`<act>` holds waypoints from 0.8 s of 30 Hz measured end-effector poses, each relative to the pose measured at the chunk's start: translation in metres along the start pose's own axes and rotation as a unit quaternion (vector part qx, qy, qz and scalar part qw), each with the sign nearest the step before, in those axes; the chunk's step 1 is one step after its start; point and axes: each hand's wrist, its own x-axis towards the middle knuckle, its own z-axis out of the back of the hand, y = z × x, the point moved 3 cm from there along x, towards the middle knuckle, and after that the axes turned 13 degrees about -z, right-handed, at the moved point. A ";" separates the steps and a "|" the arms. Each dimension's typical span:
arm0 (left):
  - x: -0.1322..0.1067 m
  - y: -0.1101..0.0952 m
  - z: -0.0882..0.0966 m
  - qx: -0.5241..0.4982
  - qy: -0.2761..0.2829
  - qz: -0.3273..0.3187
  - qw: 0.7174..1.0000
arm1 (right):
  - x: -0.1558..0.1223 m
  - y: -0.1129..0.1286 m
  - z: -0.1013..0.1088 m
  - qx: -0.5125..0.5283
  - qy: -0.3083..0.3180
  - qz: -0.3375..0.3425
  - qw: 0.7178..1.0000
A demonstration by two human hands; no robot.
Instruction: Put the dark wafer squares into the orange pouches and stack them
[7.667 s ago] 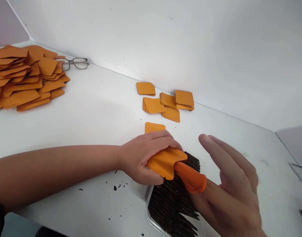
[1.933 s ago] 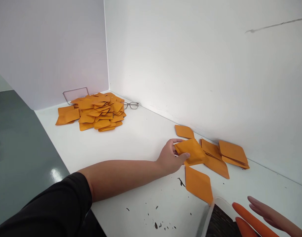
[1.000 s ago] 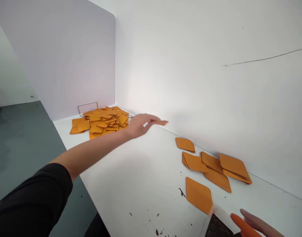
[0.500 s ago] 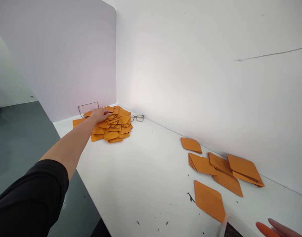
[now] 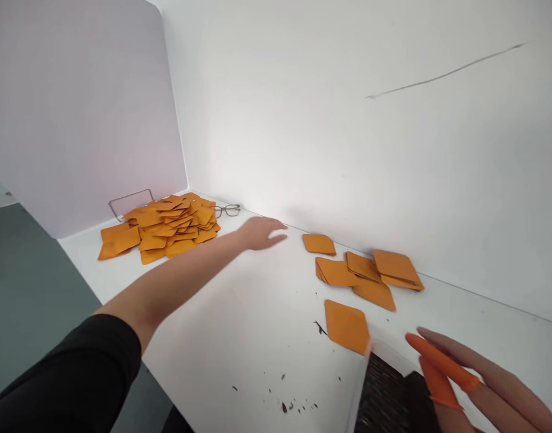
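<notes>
My left hand (image 5: 261, 233) is over the table near the back wall, fingers apart and holding nothing. It lies between a large heap of orange paper packets (image 5: 168, 225) and a lone packet (image 5: 318, 243). My right hand (image 5: 478, 385), in orange finger cots on the thumb and one finger, hovers over the right side of a clear plastic container (image 5: 386, 349). Its fingers are stretched out, and nothing shows between them. Dark, thin, strip-like material (image 5: 379, 391) fills the container. Just left of the container lies a single packet (image 5: 347, 326).
More packets (image 5: 375, 273) lie in overlapping groups by the back wall. Eyeglasses (image 5: 228, 210) and a thin wire frame (image 5: 131, 197) stand by the heap. Dark crumbs (image 5: 285, 408) are scattered on the white table (image 5: 222, 331). Partition walls close off the back and left.
My left hand has left the packet heap and swung right along the wall. My right hand has come further into view over the container. The view has turned right and down.
</notes>
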 end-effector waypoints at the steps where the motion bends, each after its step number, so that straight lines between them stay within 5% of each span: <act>1: 0.014 -0.021 -0.022 -0.013 0.022 -0.010 1.000 | 0.001 0.006 0.003 0.003 -0.008 0.003 1.000; 3: 0.035 -0.055 -0.061 -0.035 0.056 -0.011 0.998 | 0.003 0.014 0.005 -0.006 -0.003 -0.052 0.999; 5: 0.051 -0.079 -0.090 -0.048 0.077 0.000 0.996 | 0.003 0.023 0.007 -0.006 0.003 -0.013 1.000; 9: 0.070 -0.097 -0.120 -0.050 0.090 0.024 0.994 | 0.003 0.024 0.015 -0.018 0.005 0.016 1.000; 24: 0.072 -0.097 -0.130 -0.095 0.000 -0.026 0.995 | -0.006 0.007 0.015 -0.015 0.010 -0.020 1.000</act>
